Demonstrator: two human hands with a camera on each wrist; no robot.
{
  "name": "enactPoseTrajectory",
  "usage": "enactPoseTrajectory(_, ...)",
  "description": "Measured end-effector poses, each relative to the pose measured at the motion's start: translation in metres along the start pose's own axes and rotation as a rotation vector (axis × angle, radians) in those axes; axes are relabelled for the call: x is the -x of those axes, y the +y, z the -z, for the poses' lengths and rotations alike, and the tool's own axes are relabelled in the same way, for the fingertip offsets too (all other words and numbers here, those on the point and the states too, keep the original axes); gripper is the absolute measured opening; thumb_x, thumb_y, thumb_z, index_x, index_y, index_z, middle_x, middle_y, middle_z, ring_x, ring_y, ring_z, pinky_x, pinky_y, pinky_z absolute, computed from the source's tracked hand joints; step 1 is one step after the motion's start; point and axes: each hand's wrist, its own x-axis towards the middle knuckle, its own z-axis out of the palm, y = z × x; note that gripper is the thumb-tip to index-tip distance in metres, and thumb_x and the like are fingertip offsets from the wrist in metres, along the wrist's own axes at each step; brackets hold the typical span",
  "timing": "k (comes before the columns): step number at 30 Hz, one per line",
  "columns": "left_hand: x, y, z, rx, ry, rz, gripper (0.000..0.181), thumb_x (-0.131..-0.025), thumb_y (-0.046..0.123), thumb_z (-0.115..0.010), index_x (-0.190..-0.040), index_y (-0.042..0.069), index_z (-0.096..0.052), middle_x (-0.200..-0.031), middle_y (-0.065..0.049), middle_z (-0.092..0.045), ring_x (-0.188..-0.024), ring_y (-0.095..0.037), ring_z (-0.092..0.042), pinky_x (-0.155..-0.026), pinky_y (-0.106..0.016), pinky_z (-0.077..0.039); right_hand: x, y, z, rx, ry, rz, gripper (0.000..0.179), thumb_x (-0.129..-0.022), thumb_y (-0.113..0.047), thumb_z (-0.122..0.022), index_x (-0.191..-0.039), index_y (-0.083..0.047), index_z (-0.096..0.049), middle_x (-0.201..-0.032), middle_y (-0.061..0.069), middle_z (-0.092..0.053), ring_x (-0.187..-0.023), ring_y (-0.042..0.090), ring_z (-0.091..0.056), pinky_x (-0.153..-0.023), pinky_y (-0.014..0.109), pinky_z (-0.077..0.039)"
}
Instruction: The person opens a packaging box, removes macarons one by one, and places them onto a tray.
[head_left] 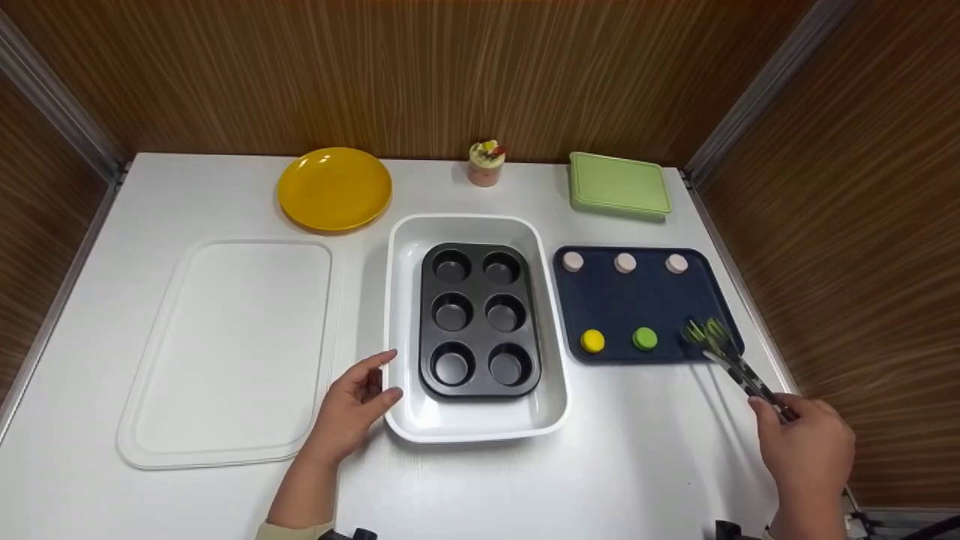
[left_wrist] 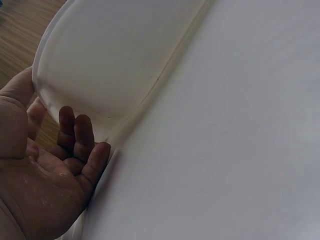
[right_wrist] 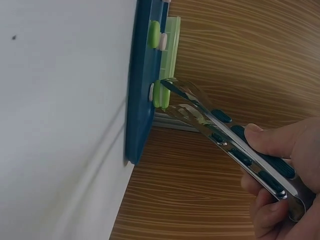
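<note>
My right hand (head_left: pixel 810 446) grips metal tongs (right_wrist: pixel 240 150) with dark handle inserts. Their tips stand around a green macaron (right_wrist: pixel 157 94) at the near right corner of the dark blue tray (head_left: pixel 630 300). Also on that tray are a yellow macaron (head_left: pixel 592 341), another green macaron (head_left: pixel 645 339) and three pale pink ones (head_left: pixel 625 262). At the left rim of a white tub (head_left: pixel 405 427), my left hand (head_left: pixel 349 409) holds on, thumb over the rim and several fingers bent outside it. A black muffin tin (head_left: pixel 480 330) with several bare cups lies inside the tub.
A white lid (head_left: pixel 240 352) lies flat to the left. Along the back stand a yellow plate (head_left: pixel 335 189), a small dessert cup (head_left: pixel 485 163) and a green lidded box (head_left: pixel 619 184). Wood-grain panels (head_left: pixel 420 75) border the table at the back and sides.
</note>
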Motion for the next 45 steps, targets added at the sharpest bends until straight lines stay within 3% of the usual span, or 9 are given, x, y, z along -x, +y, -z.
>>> enactPoseTrajectory(7, -0.001, 0.000, 0.000, 0.002, 0.002, -0.015, 0.052, -0.093, -0.004, -0.077, -0.142, -0.008, -0.060, -0.126, -0.018, -0.061, -0.107, -0.016, -0.054, -0.101, -0.019, -0.045, 0.002, 0.006, -0.002, 0.024, -0.049, -0.023, 0.031, -0.091, -0.014, -0.080, -0.105, 0.012, -0.075, -0.094, 0.033, -0.069, -0.092, 0.054, -0.063, -0.083, 0.065, -0.043)
enactPoseTrajectory(14, -0.001, -0.001, -0.001, 0.010, 0.004, -0.015, 0.052, -0.093, -0.006, -0.077, -0.142, -0.008, -0.060, -0.124, -0.019, -0.062, -0.106, -0.017, -0.055, -0.100, -0.019, -0.045, -0.001, 0.006, 0.002, 0.050, -0.141, -0.119, 0.038, -0.095, -0.021, -0.077, -0.113, 0.011, -0.073, -0.102, 0.035, -0.069, -0.100, 0.055, -0.062, -0.088, 0.065, -0.044)
enactPoseTrajectory(20, -0.001, -0.001, 0.000, 0.004, 0.007, -0.016, 0.052, -0.092, -0.006, -0.076, -0.142, -0.009, -0.060, -0.123, -0.019, -0.061, -0.105, -0.015, -0.054, -0.100, -0.018, -0.045, -0.007, 0.005, 0.004, -0.007, -0.030, -0.167, 0.043, -0.095, -0.022, -0.076, -0.118, 0.014, -0.071, -0.112, 0.039, -0.065, -0.106, 0.056, -0.059, -0.094, 0.066, -0.042)
enactPoseTrajectory(22, -0.001, -0.001, 0.001, -0.003, 0.007, -0.015, 0.052, -0.093, -0.006, -0.076, -0.142, -0.009, -0.059, -0.120, -0.017, -0.061, -0.104, -0.014, -0.053, -0.098, -0.018, -0.045, -0.014, 0.006, 0.002, -0.012, -0.030, -0.190, 0.046, -0.098, -0.026, -0.074, -0.122, 0.013, -0.069, -0.118, 0.039, -0.063, -0.112, 0.057, -0.057, -0.098, 0.066, -0.041)
enactPoseTrajectory(28, -0.001, -0.001, 0.000, 0.000, 0.010, 0.003, 0.053, -0.092, -0.006, -0.077, -0.142, -0.007, -0.060, -0.125, -0.017, -0.059, -0.107, -0.015, -0.053, -0.100, -0.018, -0.044, -0.039, 0.019, -0.012, 0.017, -0.157, -0.245, 0.053, -0.103, -0.034, -0.067, -0.131, 0.011, -0.066, -0.128, 0.038, -0.063, -0.121, 0.056, -0.055, -0.100, 0.066, -0.042)
enactPoseTrajectory(34, -0.002, -0.001, -0.001, -0.008, 0.008, 0.011, 0.052, -0.093, -0.005, -0.077, -0.142, -0.006, -0.061, -0.135, -0.020, -0.059, -0.110, -0.015, -0.053, -0.102, -0.018, -0.044, -0.054, 0.030, -0.026, 0.020, -0.196, -0.241, 0.053, -0.103, -0.034, -0.066, -0.130, 0.011, -0.066, -0.127, 0.036, -0.065, -0.119, 0.057, -0.057, -0.095, 0.066, -0.044)
enactPoseTrajectory(39, -0.004, 0.000, -0.002, -0.011, 0.008, 0.000, 0.052, -0.092, -0.004, -0.078, -0.142, -0.006, -0.062, -0.131, -0.019, -0.060, -0.107, -0.018, -0.054, -0.099, -0.020, -0.045, -0.058, 0.032, -0.033, 0.038, -0.221, -0.247, 0.053, -0.103, -0.036, -0.066, -0.132, 0.009, -0.066, -0.125, 0.037, -0.065, -0.115, 0.057, -0.058, -0.088, 0.066, -0.046)
enactPoseTrajectory(45, -0.003, -0.001, 0.000, -0.016, 0.014, 0.002, 0.052, -0.092, -0.005, -0.077, -0.141, -0.007, -0.061, -0.130, -0.017, -0.060, -0.109, -0.016, -0.054, -0.101, -0.019, -0.044, -0.063, 0.036, -0.041, 0.112, -0.432, -0.257, 0.063, -0.104, -0.041, -0.063, -0.138, 0.011, -0.058, -0.128, 0.040, -0.060, -0.105, 0.054, -0.060, -0.070, 0.054, -0.047)
